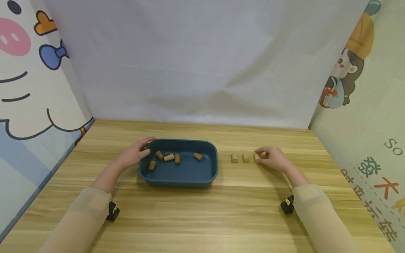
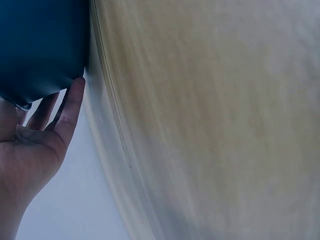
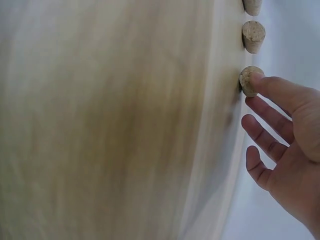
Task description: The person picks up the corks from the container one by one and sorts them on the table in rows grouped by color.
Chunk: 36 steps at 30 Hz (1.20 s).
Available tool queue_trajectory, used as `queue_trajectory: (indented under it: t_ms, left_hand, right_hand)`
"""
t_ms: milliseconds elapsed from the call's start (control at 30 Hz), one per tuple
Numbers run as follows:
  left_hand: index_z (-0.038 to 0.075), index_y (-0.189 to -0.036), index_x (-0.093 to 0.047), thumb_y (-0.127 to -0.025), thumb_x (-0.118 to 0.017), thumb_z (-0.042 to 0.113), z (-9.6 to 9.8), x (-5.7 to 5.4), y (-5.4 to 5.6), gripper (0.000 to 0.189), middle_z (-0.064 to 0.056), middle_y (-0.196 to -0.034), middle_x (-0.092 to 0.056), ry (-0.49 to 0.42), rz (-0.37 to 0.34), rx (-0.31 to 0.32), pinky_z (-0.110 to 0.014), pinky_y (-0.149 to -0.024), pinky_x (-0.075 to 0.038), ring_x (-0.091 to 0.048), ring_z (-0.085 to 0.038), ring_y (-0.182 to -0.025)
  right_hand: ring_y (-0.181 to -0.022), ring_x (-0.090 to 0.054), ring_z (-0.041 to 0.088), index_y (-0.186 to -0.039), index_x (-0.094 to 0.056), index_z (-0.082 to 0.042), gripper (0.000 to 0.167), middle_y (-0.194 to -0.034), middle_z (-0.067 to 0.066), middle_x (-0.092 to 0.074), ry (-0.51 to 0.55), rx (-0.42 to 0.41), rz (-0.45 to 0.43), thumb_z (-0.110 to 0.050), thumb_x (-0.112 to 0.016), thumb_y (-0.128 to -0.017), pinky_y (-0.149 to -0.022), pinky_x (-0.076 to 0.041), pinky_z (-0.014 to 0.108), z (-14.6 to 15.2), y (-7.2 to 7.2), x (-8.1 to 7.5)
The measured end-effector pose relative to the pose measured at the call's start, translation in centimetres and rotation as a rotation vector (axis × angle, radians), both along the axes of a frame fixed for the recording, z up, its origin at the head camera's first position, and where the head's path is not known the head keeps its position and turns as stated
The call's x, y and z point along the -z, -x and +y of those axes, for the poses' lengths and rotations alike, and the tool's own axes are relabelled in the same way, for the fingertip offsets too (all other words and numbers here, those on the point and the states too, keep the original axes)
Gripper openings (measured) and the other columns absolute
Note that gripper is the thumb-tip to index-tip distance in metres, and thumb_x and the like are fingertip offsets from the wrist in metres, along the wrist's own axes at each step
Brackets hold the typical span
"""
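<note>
A dark blue rectangular tub (image 1: pixel 178 182) stands on the wooden table with several corks inside, among them a brown cork (image 1: pixel 198 156) and a paler cork (image 1: pixel 169 157). My left hand (image 1: pixel 136 154) grips the tub's left end, thumb at the rim and fingers along the outer wall. In the left wrist view those fingertips touch the tub's wall (image 2: pixel 45 45). To the tub's right, two light corks (image 1: pixel 245 157) stand in a row. At the row's right end my right hand (image 1: pixel 274 158) pinches a third light cork (image 3: pixel 247 82) between thumb and fingers.
The wooden table (image 1: pixel 196 218) runs back to a white cloth backdrop (image 1: pixel 190 70). Printed cartoon panels stand on the left and right sides. A small black device (image 1: pixel 287 205) is worn on each wrist.
</note>
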<state>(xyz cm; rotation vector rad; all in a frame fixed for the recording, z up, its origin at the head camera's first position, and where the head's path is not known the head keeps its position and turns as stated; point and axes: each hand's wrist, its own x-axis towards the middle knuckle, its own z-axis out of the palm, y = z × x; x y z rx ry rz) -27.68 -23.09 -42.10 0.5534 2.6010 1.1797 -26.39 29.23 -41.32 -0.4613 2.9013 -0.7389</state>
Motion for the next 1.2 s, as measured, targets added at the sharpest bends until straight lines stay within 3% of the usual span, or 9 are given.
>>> queue_trajectory:
  t_ms: [267, 400, 633, 867, 1067, 1200]
  left_hand:
    - [0.012, -0.15, -0.026, -0.101, -0.038, 0.01, 0.0, -0.2, -0.2, 0.05, -0.028, -0.151, -0.022, -0.006, -0.012, -0.001, -0.046, -0.082, -0.035, -0.021, -0.05, -0.136]
    - [0.013, -0.15, -0.026, -0.101, -0.038, 0.011, 0.0, -0.3, -0.3, 0.051, -0.028, -0.151, -0.021, -0.006, -0.017, -0.002, -0.046, -0.082, -0.035, -0.021, -0.05, -0.136]
    - [0.012, -0.15, -0.024, -0.101, -0.038, 0.012, 0.2, -0.4, -0.3, 0.051, -0.029, -0.151, -0.02, -0.01, -0.024, 0.002, -0.046, -0.081, -0.035, -0.021, -0.051, -0.136]
    - [0.013, -0.15, -0.025, -0.101, -0.038, 0.013, 0.1, -0.4, -0.3, 0.051, -0.029, -0.151, -0.022, -0.016, -0.028, -0.004, -0.044, -0.078, -0.037, -0.027, -0.05, -0.134]
    - [0.013, -0.15, -0.026, -0.101, -0.037, 0.011, 0.1, -0.3, -0.3, 0.05, -0.025, -0.153, -0.018, -0.011, -0.016, -0.008, -0.054, -0.092, -0.036, -0.019, -0.049, -0.137]
    - [0.012, -0.15, -0.026, -0.101, -0.037, 0.01, 0.1, -0.2, -0.3, 0.051, -0.025, -0.154, -0.017, -0.019, -0.015, -0.004, -0.061, -0.102, -0.03, -0.019, -0.049, -0.137]
  right_hand:
    - [-0.08, -0.054, 0.021, -0.126, -0.058, 0.0, 0.044, -0.105, 0.016, -0.063, 0.015, -0.006, -0.03, -0.014, -0.069, -0.085, -0.064, -0.044, 0.031, 0.0, -0.3, -0.5]
    - [-0.086, -0.055, 0.023, -0.127, -0.057, -0.001, 0.045, -0.113, 0.018, -0.062, 0.01, -0.021, 0.006, -0.014, -0.07, -0.085, -0.066, -0.044, 0.032, -0.5, -0.6, -1.2]
    - [-0.094, -0.055, 0.03, -0.129, -0.056, -0.003, 0.046, -0.124, 0.019, -0.059, 0.011, -0.066, 0.082, -0.013, -0.068, -0.086, -0.067, -0.044, 0.035, -2.3, -1.4, -3.6]
    - [-0.098, -0.057, 0.027, -0.13, -0.056, -0.009, 0.046, -0.125, 0.014, -0.059, -0.032, -0.085, 0.135, -0.017, -0.068, -0.087, -0.074, -0.046, 0.041, -4.6, -2.3, -5.8]
    - [-0.097, -0.059, 0.026, -0.127, -0.06, -0.012, 0.043, -0.124, 0.01, -0.061, -0.003, -0.135, 0.225, -0.02, -0.069, -0.086, -0.076, -0.047, 0.043, -7.8, -3.5, -7.4]
    - [-0.095, -0.06, 0.024, -0.124, -0.062, -0.011, 0.041, -0.122, 0.009, -0.063, 0.036, -0.194, 0.299, -0.02, -0.071, -0.085, -0.074, -0.048, 0.04, -10.4, -4.1, -7.9]
